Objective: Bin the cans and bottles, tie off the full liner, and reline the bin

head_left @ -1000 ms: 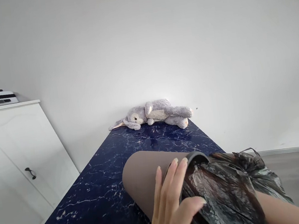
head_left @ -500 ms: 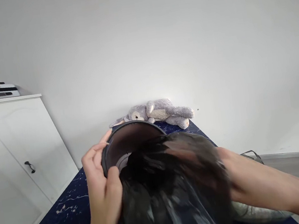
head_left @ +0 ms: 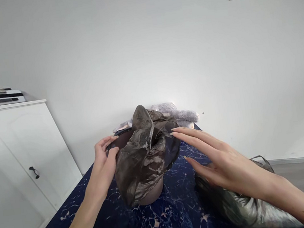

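A dark brown trash bin (head_left: 153, 196) stands on the blue marbled tabletop, its rim mostly covered. Draped loosely over its mouth is a crumpled black plastic trash bag (head_left: 143, 156), hanging down the near side. My left hand (head_left: 104, 156) grips the bin's left rim, thumb on the near side and fingers beyond. To the right, my right hand (head_left: 208, 155) has its fingers spread and holds nothing, fingertips close to the bag's edge; whether they touch it I cannot tell.
A grey plush rabbit (head_left: 184, 115) lies behind the bin against the wall. On the right, under my forearm, sits another dark, bulky plastic bag (head_left: 238, 207) on the table (head_left: 179, 208). At the left stands a white cabinet (head_left: 19, 155) with things on top.
The black trash bag has dropped from my right hand over the bin's mouth, spreading across the rim. My right hand has come out of the bag. My left hand stays on the rim.
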